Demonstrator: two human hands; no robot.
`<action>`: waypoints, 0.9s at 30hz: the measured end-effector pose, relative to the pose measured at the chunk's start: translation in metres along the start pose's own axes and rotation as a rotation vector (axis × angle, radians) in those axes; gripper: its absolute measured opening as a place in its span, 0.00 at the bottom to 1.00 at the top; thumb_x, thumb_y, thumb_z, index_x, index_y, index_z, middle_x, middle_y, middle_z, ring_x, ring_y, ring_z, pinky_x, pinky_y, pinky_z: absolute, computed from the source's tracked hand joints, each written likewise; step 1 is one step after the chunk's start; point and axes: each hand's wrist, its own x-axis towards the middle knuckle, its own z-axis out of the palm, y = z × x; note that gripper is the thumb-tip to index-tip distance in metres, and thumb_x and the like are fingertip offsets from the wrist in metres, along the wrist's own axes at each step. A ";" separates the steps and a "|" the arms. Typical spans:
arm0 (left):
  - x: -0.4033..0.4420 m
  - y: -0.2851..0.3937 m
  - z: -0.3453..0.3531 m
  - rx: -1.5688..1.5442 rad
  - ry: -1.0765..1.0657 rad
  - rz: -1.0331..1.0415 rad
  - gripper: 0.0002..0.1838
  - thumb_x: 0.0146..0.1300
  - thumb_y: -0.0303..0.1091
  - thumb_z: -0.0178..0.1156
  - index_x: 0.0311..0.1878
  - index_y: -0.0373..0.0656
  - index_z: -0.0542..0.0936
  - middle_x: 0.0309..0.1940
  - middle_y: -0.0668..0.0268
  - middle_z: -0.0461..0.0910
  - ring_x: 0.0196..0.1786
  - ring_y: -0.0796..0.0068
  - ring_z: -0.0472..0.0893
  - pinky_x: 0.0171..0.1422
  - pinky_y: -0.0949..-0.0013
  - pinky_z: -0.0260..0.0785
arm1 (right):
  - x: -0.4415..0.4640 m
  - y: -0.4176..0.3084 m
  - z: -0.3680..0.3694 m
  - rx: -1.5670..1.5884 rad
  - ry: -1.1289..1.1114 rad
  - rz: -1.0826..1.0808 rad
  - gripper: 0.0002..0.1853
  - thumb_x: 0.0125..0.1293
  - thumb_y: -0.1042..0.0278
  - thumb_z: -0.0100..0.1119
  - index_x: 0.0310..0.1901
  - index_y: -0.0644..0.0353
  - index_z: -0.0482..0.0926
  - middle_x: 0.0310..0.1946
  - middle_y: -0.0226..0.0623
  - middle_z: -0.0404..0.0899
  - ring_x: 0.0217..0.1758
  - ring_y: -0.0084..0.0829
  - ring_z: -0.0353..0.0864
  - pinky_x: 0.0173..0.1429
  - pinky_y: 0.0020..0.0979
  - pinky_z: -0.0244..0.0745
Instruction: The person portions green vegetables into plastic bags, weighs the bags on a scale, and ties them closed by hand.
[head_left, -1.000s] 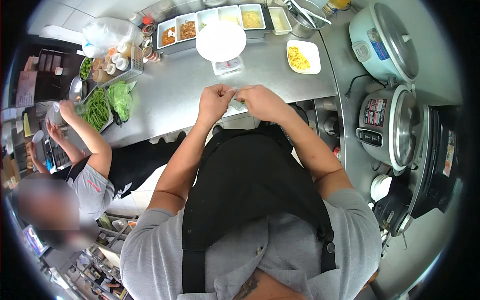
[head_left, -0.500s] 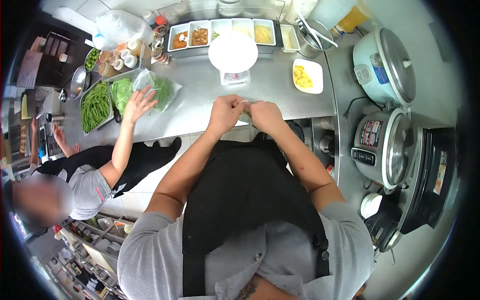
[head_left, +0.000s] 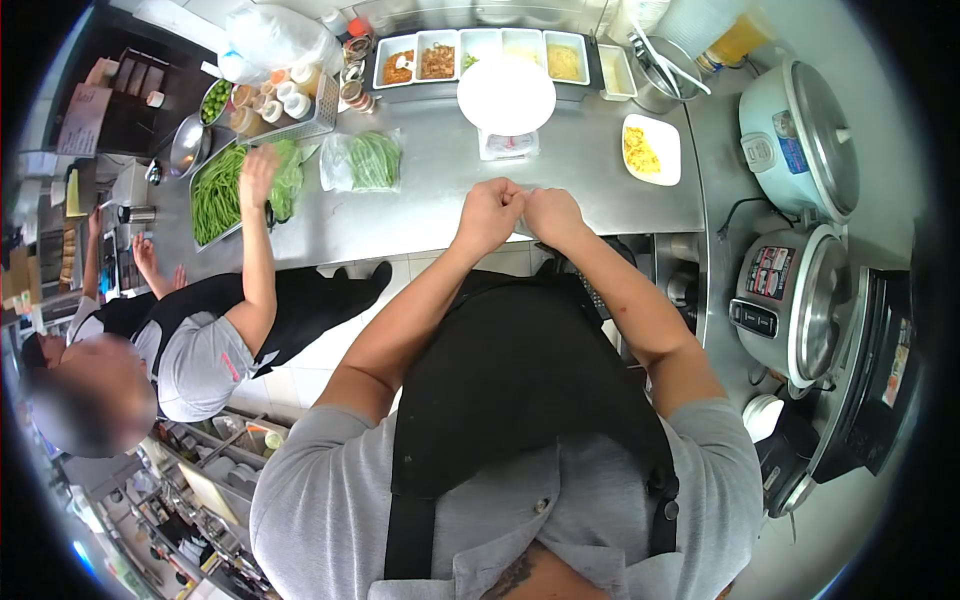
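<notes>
Holding yellow food (head_left: 640, 152): white dish (head_left: 667, 158)

My left hand (head_left: 488, 215) and right hand (head_left: 553, 215) meet near the front edge of the shiny stainless-steel table (head_left: 440, 205), fingertips pinched together. Beyond them a round white plate (head_left: 506, 95) sits on a small white scale (head_left: 509, 146). A white square dish of yellow food (head_left: 651, 150) lies to the right; a clear plastic bag of greens (head_left: 362, 161) lies left.

Head view | worn up top | faces forward, steeply down | counter within arm's reach
</notes>
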 end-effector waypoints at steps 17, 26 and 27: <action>0.032 -0.036 0.022 0.254 -0.500 0.184 0.30 0.62 0.39 0.72 0.64 0.36 0.77 0.58 0.54 0.82 0.62 0.60 0.81 0.65 0.60 0.72 | -0.005 0.035 -0.068 0.496 0.121 -0.269 0.12 0.70 0.57 0.61 0.38 0.55 0.88 0.29 0.42 0.86 0.32 0.47 0.84 0.42 0.44 0.79; 0.035 -0.030 0.019 0.123 -0.317 0.177 0.14 0.63 0.22 0.61 0.53 0.38 0.84 0.51 0.56 0.85 0.55 0.56 0.82 0.62 0.60 0.73 | -0.051 0.108 0.015 0.580 -0.124 -0.081 0.51 0.44 0.41 0.82 0.70 0.55 0.73 0.70 0.48 0.72 0.72 0.50 0.72 0.77 0.41 0.64; 0.033 -0.031 0.020 0.128 -0.323 0.178 0.14 0.63 0.22 0.61 0.53 0.38 0.84 0.51 0.56 0.85 0.55 0.56 0.82 0.62 0.60 0.73 | -0.050 0.078 0.013 0.752 0.049 -0.189 0.51 0.44 0.42 0.82 0.70 0.54 0.73 0.71 0.46 0.71 0.71 0.49 0.73 0.77 0.41 0.64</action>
